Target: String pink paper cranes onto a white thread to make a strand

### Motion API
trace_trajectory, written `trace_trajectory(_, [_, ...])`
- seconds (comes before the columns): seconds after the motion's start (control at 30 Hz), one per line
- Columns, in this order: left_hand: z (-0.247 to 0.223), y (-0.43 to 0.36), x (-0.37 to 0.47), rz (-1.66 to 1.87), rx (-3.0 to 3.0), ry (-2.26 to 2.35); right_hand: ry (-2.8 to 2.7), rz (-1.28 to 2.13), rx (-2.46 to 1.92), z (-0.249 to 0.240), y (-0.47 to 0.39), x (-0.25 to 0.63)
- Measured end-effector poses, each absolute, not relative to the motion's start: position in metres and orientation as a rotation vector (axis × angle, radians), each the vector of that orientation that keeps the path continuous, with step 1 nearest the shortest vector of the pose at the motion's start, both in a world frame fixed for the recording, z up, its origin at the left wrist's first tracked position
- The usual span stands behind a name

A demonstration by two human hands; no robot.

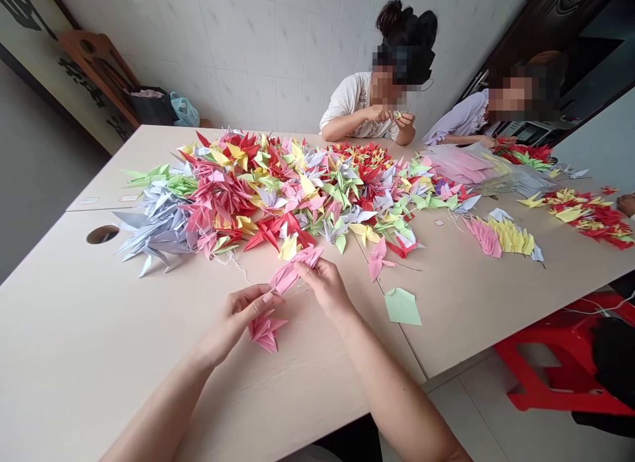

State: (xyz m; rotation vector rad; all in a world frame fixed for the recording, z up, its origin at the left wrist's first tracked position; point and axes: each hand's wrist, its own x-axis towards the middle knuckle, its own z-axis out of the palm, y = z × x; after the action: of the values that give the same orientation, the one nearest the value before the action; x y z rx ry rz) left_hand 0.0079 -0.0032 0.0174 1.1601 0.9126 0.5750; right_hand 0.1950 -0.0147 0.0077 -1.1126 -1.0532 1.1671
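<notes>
My right hand (325, 283) pinches a small bunch of folded pink paper cranes (297, 267) between thumb and fingers, just above the table. At the near end of this bunch, the thumb and fingers of my left hand (248, 310) are closed. More pink paper cranes (268, 331) show below my left fingers, and whether they hang or rest on the table is unclear. A bit of white thread shows close to the hands. Beyond them spreads a large heap of paper cranes (278, 184) in red, pink, yellow, green and pale blue. A single pink crane (378, 260) lies to the right.
A pale green paper piece (403, 306) lies near the table seam. Strung pink and yellow cranes (506, 235) and a clear plastic bag (491, 167) are farther right. Two people (357, 108) sit across the table. A red stool (550, 356) stands at right; the table (64, 329) has a round hole.
</notes>
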Motion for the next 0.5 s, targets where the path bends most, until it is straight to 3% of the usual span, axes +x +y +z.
trace_trajectory(0.5, [0.024,-0.002,0.007,0.611,1.437,1.092,-0.907,1.029,-1.196,0.011,-0.009,0.219])
